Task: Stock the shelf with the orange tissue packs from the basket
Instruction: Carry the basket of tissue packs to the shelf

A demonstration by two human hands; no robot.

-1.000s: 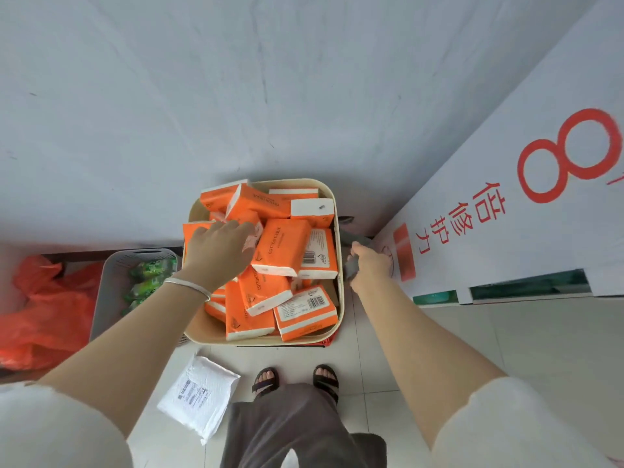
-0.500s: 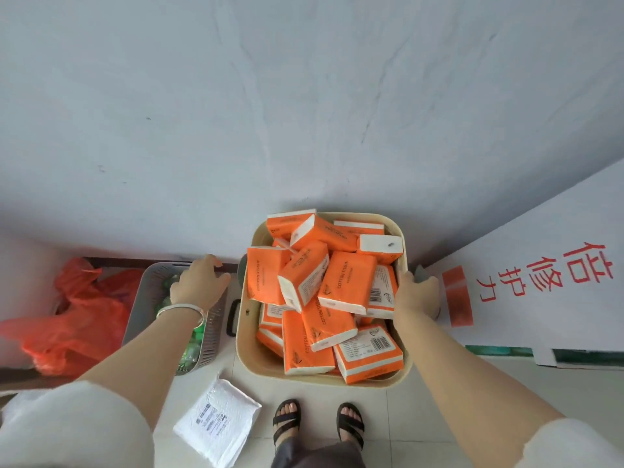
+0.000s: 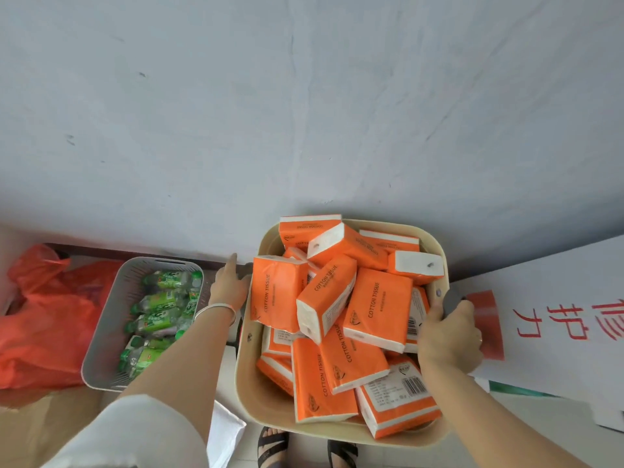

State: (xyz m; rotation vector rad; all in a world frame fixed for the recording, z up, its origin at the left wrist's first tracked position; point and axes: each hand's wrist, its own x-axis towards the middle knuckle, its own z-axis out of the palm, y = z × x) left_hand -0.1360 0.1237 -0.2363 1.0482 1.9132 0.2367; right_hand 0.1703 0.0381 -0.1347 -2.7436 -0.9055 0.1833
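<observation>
A cream basket (image 3: 248, 363) in front of me holds several orange tissue packs (image 3: 376, 305) piled loosely, some on edge. My right hand (image 3: 449, 336) is closed around the dark grey handle (image 3: 450, 300) on the basket's right side. My left hand (image 3: 229, 285) lies against the basket's left wall with its fingers stretched out and nothing in it. No shelf shows in this view.
To the left, a grey slotted basket (image 3: 101, 332) holds green bottles (image 3: 158, 319), with a red plastic bag (image 3: 44, 319) beside it. A white board with red characters (image 3: 557, 319) leans at the right. A white packet (image 3: 226, 430) and my sandalled feet (image 3: 273, 445) are below. A grey wall stands behind.
My left hand left the grey basket's rim and moved right to the cream basket's left wall. The cream basket now looks nearer and larger. My right hand stays on its handle.
</observation>
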